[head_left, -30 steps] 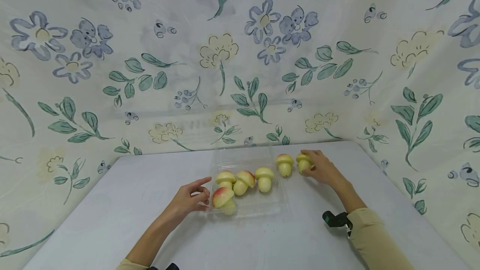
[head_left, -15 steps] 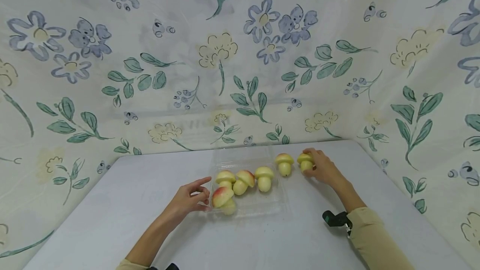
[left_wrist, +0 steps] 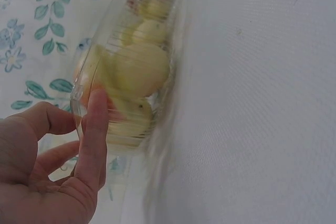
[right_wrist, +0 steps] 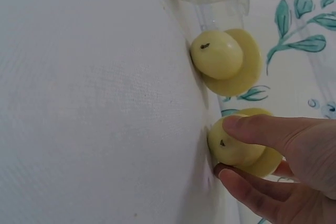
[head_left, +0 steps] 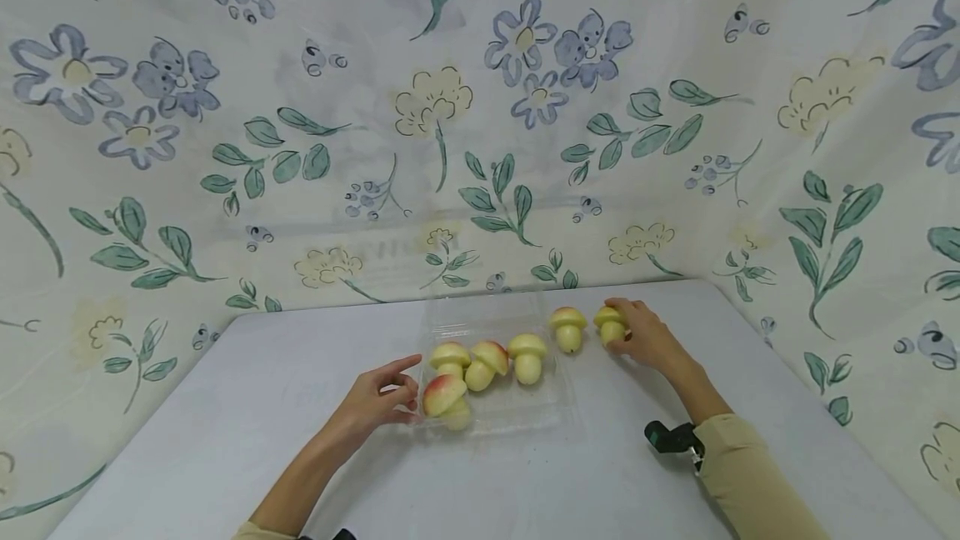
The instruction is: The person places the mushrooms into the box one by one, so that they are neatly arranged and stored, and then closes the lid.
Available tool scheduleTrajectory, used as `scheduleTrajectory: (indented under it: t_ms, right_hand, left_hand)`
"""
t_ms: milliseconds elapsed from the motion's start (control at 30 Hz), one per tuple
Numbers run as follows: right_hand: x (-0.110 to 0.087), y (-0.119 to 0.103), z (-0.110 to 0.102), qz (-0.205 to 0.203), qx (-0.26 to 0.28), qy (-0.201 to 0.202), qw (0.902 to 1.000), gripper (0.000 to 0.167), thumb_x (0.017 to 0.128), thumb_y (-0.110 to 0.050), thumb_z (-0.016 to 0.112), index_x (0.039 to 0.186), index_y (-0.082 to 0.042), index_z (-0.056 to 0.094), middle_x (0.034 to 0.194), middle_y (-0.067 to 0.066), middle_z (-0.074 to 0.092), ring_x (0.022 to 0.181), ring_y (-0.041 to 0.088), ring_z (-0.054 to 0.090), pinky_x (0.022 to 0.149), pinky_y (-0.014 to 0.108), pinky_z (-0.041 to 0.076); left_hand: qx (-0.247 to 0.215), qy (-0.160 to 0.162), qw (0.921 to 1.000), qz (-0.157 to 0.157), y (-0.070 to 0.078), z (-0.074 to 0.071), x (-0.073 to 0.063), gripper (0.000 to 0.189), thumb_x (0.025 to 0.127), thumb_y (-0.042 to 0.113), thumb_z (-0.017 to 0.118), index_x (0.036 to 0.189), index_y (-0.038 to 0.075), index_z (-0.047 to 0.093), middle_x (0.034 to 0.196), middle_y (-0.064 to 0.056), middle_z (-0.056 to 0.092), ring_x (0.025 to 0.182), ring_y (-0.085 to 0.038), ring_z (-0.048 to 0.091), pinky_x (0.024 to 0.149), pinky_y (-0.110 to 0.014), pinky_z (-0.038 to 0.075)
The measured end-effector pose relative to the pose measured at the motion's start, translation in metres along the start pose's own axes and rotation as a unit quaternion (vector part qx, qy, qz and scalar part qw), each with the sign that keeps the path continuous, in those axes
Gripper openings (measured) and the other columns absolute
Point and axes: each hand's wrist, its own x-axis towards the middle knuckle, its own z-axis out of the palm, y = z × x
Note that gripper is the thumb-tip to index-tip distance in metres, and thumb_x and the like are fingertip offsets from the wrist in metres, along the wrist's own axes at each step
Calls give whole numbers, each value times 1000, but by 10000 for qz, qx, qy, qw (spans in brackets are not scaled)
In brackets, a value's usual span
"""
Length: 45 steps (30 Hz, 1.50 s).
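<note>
Six yellow mushroom-shaped pieces are present: four inside one clear plastic container, two outside it to the right. Of the four, three form an uneven row, and the fourth, a red-blushed piece [head_left: 444, 395], lies tilted at the front left, its cap against the left wall. The container [head_left: 513, 415] sits near the middle of the white table [head_left: 585, 457], bare along its front right.

Outside, the nearer loose piece [head_left: 569, 329] stands apart just beyond the container's right side; the held piece [head_left: 609, 325] is to its right.

Two hands are shown, each reaching forward from a tan sleeve. The right hand [head_left: 651, 338] comes in from the right, its thumb on one side of the held piece and its fingers on the other in a narrow pinch; whether the piece bears on the table cannot be told. The left hand [head_left: 372, 400] is loosely spread, index finger extended, other fingers bent, with fingertips set against the container's left wall.

One black device [head_left: 670, 437] projects by the right cuff; part of another shows near the left. Behind hangs one floral cloth [head_left: 360, 65].
</note>
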Motion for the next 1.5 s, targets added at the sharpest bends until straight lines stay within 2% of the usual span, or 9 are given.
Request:
scheduleTrajectory:
  t_ms: [367,600,1100,1500]
  right_hand:
    - [1,2,-1,-47,76,-25,10000,66,83,-9,74,142,-4,45,128,29,50,97,33,60,80,44,57]
    - [2,0,-3,-87,98,5,9999,65,85,-10,74,142,-5,44,130,28,49,97,32,60,82,43,57]
    - [3,-14,-10,-319,-68,80,9994,67,84,-12,76,143,-7,43,135,27,48,98,32,62,82,42,58]
    - [0,-33,-17,-712,109,113,9973,64,83,-9,76,140,-7,46,132,21,50,104,32,60,84,40,59]
  left_hand:
    - [57,117,9999,-31,0,1,1,59,92,5,56,148,-2,37,95,-5,55,85,-16,59,73,-28,62]
    - [79,78,9999,-17,2,2,-1,60,93,6,56,149,-3,36,95,-5,55,85,-15,59,74,-27,62]
    - [57,108,9999,-46,2,2,-1,59,93,6,56,149,-1,37,96,-6,55,86,-16,59,74,-29,62]
    - [84,77,9999,-25,1,2,-2,59,94,7,57,149,-2,36,96,-5,54,85,-15,58,74,-29,62]
